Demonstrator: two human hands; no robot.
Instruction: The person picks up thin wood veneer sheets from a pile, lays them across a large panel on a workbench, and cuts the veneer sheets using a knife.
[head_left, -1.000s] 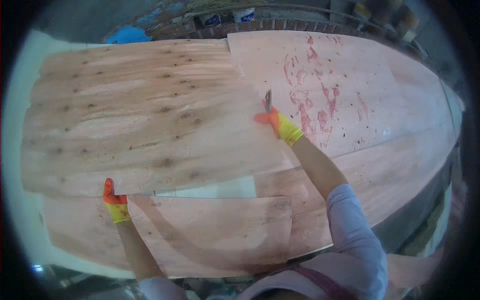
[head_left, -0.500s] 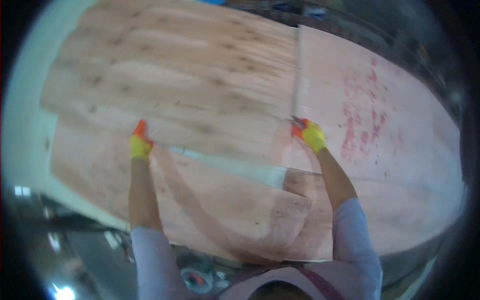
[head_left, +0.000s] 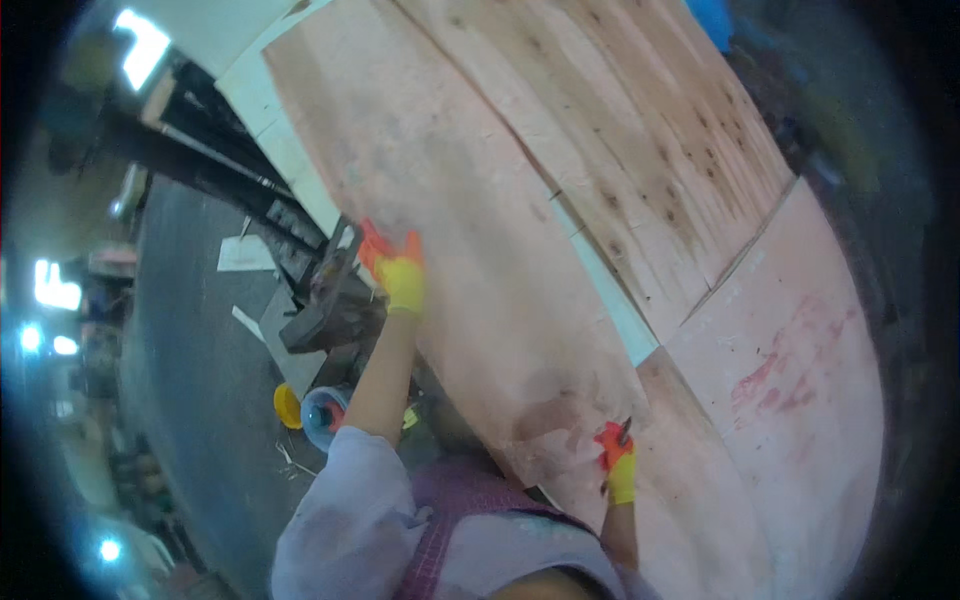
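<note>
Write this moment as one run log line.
left orange-yellow gloved hand: at edge of long pinkish wooden sheet | right orange-yellow gloved hand: holding small dark tool

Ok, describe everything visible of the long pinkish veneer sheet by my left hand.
The long pinkish veneer sheet looks like thin wood, darker in patches toward its lower end. It lies slanting from upper left to lower middle, beside the knotty veneer sheet, with a pale strip between them partway. Your left hand is at its left edge; your right hand is by its lower-right corner, contact unclear.
</note>
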